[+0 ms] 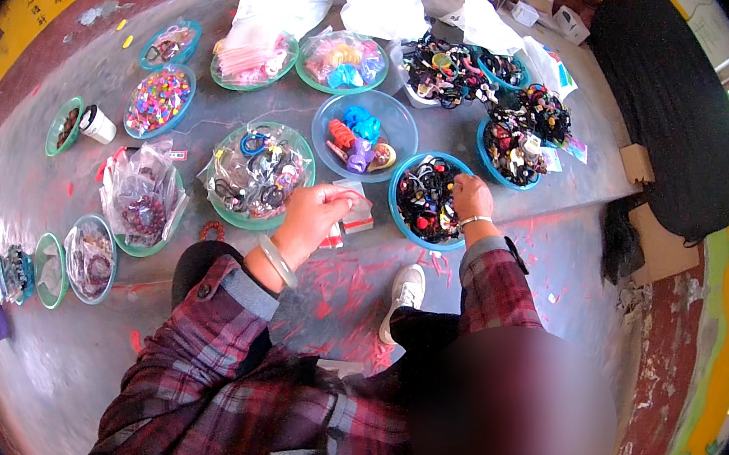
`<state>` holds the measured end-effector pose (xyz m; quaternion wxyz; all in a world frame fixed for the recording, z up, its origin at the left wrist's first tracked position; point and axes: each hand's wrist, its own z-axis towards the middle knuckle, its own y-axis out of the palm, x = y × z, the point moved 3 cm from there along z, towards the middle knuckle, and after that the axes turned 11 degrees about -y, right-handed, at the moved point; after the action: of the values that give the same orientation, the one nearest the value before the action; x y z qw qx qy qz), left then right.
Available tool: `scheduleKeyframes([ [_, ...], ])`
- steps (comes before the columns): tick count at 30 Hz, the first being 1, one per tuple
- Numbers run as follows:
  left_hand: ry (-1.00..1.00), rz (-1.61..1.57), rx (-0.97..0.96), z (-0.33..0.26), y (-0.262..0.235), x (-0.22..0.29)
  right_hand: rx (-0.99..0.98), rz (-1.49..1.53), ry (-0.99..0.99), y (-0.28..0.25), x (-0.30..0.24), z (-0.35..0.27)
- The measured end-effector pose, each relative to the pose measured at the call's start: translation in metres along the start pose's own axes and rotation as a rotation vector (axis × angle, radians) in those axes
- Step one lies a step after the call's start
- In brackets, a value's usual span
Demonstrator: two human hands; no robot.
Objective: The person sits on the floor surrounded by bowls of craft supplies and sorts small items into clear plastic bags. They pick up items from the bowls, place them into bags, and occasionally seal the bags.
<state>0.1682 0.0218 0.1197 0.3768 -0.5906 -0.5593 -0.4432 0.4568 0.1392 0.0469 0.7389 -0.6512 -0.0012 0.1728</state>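
Note:
My left hand (pixel 316 217) is closed in a pinch in front of me, wearing a pale bangle. Whatever sits between its fingertips is too small or clear to name. Just beyond it lie flat red-and-white packets (pixel 359 216) on the floor. My right hand (pixel 475 199) is at the right rim of a blue basin (pixel 396 216), its fingers curled together over the contents; what they grip is hidden. Black hair ties (pixel 427 201) with small coloured charms fill that basin. Left of my left hand stands a green basin (pixel 267 224) of hair ties in clear bags.
A clear blue basin (pixel 408 133) holds colourful items ahead. Farther right are more basins of black hair ties (pixel 515 152). Basins of bagged beads (pixel 144 205) and colourful small pieces (pixel 160 99) stand at left. White bags (pixel 285 1) lie at the back; a white shoe (pixel 408 289) is near me.

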Motion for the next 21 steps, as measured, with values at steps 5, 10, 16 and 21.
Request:
scheduleKeyframes([
  [5, -0.12, 0.032, -0.016, -0.001, 0.006, 0.001, 0.024, -0.028, -0.096, 0.036, 0.017, 0.033],
  [10, -0.084, 0.11, -0.042, 0.002, 0.004, -0.005, -0.1, -0.201, -0.112, 0.06, 0.013, 0.05],
  [16, -0.056, 0.085, -0.061, 0.005, 0.008, -0.013, -0.06, -0.239, -0.178, 0.065, 0.023, 0.051],
  [21, -0.012, 0.072, -0.061, 0.002, 0.003, -0.01, 0.127, 0.1, -0.14, 0.026, 0.024, 0.047],
])
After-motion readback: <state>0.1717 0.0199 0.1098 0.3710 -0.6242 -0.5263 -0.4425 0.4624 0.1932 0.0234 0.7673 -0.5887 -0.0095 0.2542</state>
